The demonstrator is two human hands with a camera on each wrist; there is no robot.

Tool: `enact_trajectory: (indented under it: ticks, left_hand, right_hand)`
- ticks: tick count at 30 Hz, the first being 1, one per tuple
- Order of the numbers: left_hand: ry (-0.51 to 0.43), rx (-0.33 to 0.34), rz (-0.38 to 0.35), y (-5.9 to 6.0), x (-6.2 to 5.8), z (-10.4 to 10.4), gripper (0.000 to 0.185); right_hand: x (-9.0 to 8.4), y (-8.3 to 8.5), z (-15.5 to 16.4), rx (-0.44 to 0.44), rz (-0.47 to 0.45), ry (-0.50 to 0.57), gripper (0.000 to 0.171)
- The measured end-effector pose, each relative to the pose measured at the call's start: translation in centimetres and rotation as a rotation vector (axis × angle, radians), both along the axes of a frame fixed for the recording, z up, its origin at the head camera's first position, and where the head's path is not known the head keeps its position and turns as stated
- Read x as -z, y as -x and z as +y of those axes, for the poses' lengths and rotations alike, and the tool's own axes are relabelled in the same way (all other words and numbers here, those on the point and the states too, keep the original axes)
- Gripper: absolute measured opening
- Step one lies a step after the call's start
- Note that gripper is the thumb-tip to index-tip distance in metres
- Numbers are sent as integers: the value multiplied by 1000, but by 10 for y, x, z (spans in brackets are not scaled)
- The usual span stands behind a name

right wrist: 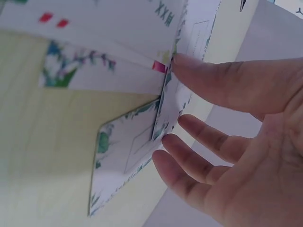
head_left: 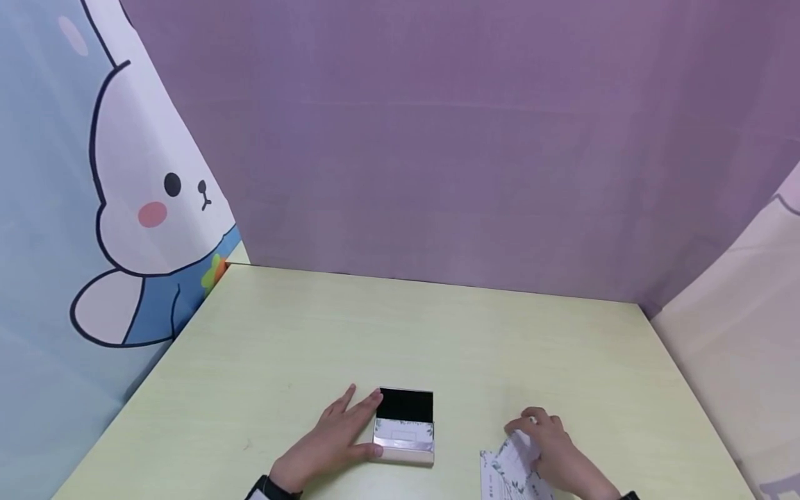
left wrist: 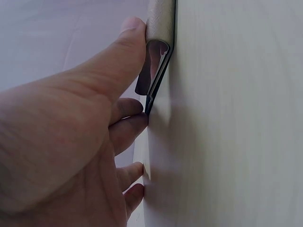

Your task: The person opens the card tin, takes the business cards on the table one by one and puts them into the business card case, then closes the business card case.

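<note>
An opened business card case (head_left: pixel 404 457) lies on the table, its black inner lid (head_left: pixel 406 405) folded back. White cards (head_left: pixel 403 434) with a leafy print sit inside it. My left hand (head_left: pixel 334 437) rests at the case's left side, thumb at the near corner and fingers at the lid's far corner. In the left wrist view, the case (left wrist: pixel 160 28) shows edge-on beside the straight thumb. To the right, my right hand (head_left: pixel 556 448) pinches a leaf-bordered card (head_left: pixel 517 458) between thumb and fingers. Several overlapping cards (right wrist: pixel 128 142) show in the right wrist view.
Another printed card (head_left: pixel 490 476) lies under the pinched one at the table's near edge. The pale wooden table (head_left: pixel 375 326) reaches back to a purple curtain (head_left: pixel 437 173). On the left hangs a blue cloth (head_left: pixel 37 278) with a cartoon animal.
</note>
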State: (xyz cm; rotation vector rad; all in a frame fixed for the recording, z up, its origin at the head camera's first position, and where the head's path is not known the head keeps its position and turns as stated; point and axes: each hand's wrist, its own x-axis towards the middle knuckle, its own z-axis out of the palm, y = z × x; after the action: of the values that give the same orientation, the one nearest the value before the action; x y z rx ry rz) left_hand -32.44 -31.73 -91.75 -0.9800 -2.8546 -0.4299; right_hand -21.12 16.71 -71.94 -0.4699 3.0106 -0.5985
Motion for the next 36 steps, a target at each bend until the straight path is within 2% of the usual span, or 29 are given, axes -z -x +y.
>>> enact_trajectory:
  ticks: [2,4,6,9,10,12,14,17,19,20,22,24,26,27,28,29,31,32,34,36]
  left_hand:
    - [3,-1,2,1,2,-2,104]
    - [2,-2,-3,0,2,-2,104]
    - [2,-6,-11,-1,1,-3,104]
    - [-5,-4,-19,-2,-3,-2,104]
    - [-6,-4,-20,-2,-4,-2,104]
    - [-9,-4,-25,-3,-7,-1,103]
    - [-8,-12,-26,-3,-9,0,103]
    - [-3,-21,-21,-4,-11,1,103]
    - [-1,-24,-11,-4,-11,1,103]
    - [-1,-23,-7,-4,-11,2,103]
    - [-6,-21,-6,-3,-10,1,103]
    - [-7,-23,-3,-3,-8,1,104]
    - [-1,-22,-1,-3,-5,0,104]
    - [7,-22,2,-2,-3,-1,105]
    - [14,-19,5,-1,-1,-1,105]
    - [18,-23,6,-2,-1,-1,105]
    - [31,-17,13,-1,2,-3,105]
    - [32,-15,14,-1,2,-3,105]
    - [28,-13,12,-2,2,-3,105]
    - [26,-10,18,-3,3,-3,104]
  right_hand:
    - [-15,-2,-8,28,-37,12,89]
    - [-41,-8,-18,73,-86,25,75]
    - [-62,-14,-25,86,-88,31,67]
    - [-76,-16,-30,108,-37,19,60]
    - [-78,-15,-30,119,-54,26,57]
    - [-64,-7,-24,143,-56,10,55]
    - [-37,7,-13,186,-110,12,56]
    - [26,32,11,204,-155,59,50]
    - [72,49,29,164,-124,142,39]
    - [95,57,39,111,-98,193,34]
    - [118,65,48,39,-33,244,23]
    - [111,64,43,6,-7,299,18]
    - [85,59,30,2,-9,326,19]
    - [66,55,20,29,-18,333,19]
    - [63,55,16,16,28,354,17]
    - [63,57,12,16,34,367,14]
    - [84,68,13,-14,81,367,16]
    - [101,76,15,-36,115,378,19]
    - [134,92,16,-40,128,388,23]
    - [156,106,10,-36,94,409,31]
